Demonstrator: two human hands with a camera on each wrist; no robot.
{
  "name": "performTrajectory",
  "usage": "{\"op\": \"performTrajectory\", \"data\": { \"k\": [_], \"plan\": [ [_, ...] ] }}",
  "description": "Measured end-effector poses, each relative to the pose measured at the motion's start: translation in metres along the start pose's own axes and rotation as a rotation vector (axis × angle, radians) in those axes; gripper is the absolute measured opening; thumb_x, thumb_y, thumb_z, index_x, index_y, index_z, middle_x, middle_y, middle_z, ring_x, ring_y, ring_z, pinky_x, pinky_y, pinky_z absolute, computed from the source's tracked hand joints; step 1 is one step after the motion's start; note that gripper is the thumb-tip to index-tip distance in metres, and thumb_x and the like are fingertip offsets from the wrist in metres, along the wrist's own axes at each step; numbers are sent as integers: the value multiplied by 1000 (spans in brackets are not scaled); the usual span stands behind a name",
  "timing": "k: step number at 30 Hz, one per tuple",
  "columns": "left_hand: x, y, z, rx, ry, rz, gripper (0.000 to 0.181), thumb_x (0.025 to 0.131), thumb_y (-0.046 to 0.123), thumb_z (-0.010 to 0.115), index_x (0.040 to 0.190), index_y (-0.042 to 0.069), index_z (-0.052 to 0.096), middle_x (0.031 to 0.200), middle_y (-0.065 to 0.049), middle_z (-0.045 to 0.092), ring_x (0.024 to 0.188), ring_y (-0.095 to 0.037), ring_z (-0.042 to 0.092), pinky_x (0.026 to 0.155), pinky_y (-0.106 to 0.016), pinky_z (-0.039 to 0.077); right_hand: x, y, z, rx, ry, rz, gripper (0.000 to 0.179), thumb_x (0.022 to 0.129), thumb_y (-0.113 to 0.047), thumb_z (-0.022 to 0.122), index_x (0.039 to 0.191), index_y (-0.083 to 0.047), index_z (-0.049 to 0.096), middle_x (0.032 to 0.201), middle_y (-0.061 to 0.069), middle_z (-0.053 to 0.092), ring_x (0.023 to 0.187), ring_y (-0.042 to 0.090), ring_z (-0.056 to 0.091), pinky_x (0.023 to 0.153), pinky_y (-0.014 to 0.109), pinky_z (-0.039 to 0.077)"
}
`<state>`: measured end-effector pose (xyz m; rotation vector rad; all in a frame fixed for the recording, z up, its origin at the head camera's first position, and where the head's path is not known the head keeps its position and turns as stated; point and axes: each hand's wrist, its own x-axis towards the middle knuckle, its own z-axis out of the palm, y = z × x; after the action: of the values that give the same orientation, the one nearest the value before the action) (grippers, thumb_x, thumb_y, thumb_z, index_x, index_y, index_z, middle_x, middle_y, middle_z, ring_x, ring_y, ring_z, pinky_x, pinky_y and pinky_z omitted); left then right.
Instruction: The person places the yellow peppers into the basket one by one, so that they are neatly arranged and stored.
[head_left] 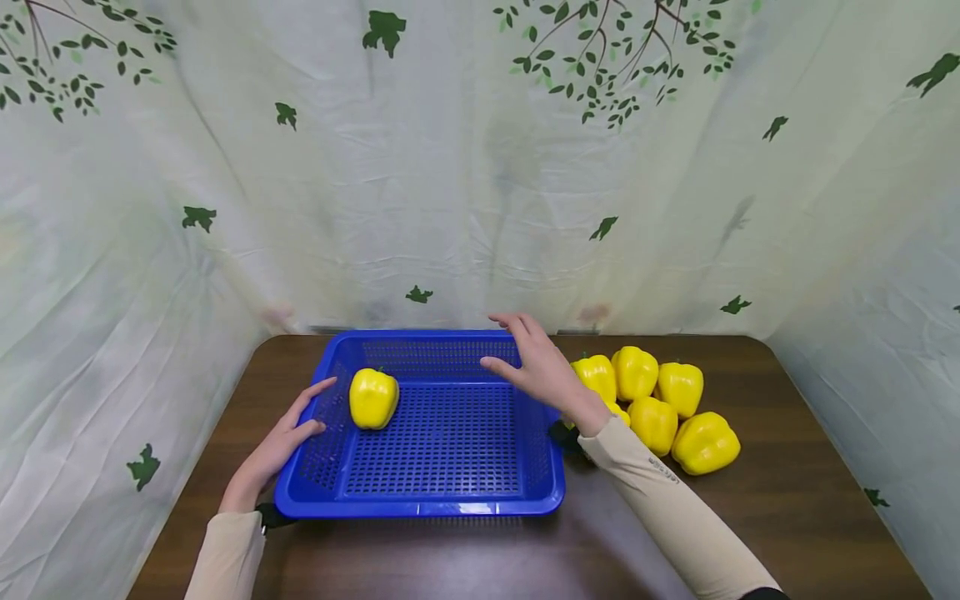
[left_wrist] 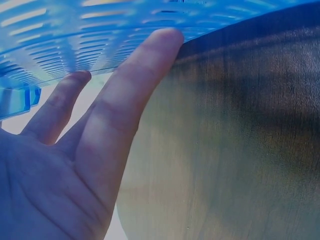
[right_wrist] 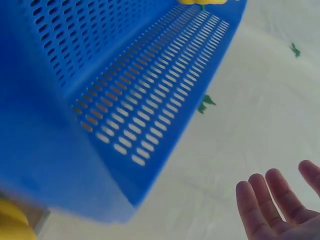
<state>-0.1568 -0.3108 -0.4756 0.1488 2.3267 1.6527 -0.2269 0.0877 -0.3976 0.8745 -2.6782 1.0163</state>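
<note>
In the head view a blue perforated plastic basket (head_left: 442,508) sits on the table, with one yellow bell pepper (head_left: 373,399) at the left of its floor. My left hand (head_left: 277,446) is at the basket's left side, its fingers extended. The left wrist view shows the fingertips of that hand (left_wrist: 95,135) right at the slotted outer wall. Over the basket's right rim my right hand (head_left: 542,364) is raised, thumb and fingers spread, holding nothing. Loosely extended fingers of the right hand (right_wrist: 282,205) also appear beside the basket in the right wrist view.
Several more yellow bell peppers (head_left: 680,389) stand in a cluster to the right of the basket, some partly hidden by the right forearm. Dark brown wood forms the tabletop (head_left: 810,500). A pale leaf-printed curtain (head_left: 450,183) hangs behind and at both sides.
</note>
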Motion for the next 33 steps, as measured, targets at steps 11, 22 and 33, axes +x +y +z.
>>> {"op": "performTrajectory", "data": {
  "k": [11,22,33],
  "plan": [
    [1,0,0,-8,-2,8,61,99,10,41,153,23,15,154,-24,0,122,-55,31,88,-60,45,-35,19,-25,-13,31,39,62,90,-36,65,141,-11,41,129,12,48,115,27,48,95,44,43],
    [0,-1,-1,-17,1,13,62,99,10,41,153,24,15,155,-23,0,122,-55,31,87,-59,46,-67,40,-31,-21,41,103,62,90,-34,66,141,-9,41,130,13,46,119,27,46,97,48,42],
    [0,-3,0,-23,2,10,61,99,11,41,153,25,16,154,-23,1,120,-56,33,85,-58,48,-97,53,-30,-25,20,156,61,88,-26,69,140,-9,41,132,13,45,120,30,45,97,51,42]
  ]
}}
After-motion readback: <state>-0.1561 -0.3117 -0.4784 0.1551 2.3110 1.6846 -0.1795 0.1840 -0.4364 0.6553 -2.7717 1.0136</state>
